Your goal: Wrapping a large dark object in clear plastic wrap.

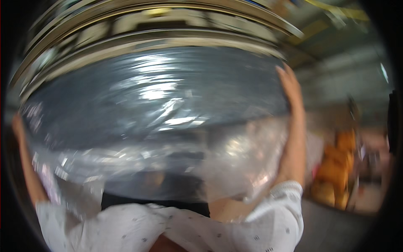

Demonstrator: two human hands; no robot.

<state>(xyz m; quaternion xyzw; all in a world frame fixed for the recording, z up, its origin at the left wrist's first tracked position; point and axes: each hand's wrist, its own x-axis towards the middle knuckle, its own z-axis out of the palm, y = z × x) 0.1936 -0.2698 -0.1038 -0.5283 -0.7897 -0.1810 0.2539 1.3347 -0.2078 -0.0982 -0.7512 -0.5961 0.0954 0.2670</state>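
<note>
A wide dark grey bundle wrapped in clear plastic film (176, 96) fills the space in front of my chest. The film is glossy and wrinkled, and its loose clear part hangs toward my body. My right hand (290, 84) presses against the right edge of the bundle, fingertips near its far corner. At the left end, my left hand (17, 126) grips the opposite edge; its fingers are blurred and partly hidden. Both arms are spread wide around the bundle. What lies inside the wrapping cannot be made out.
Just beyond the bundle runs a rack with long beams (168, 33), holding pale, blurred goods. On the right, orange stacked items (336, 168) stand on a grey floor (323, 227). A pale wall (357, 80) is farther back. Motion smears much of the surroundings.
</note>
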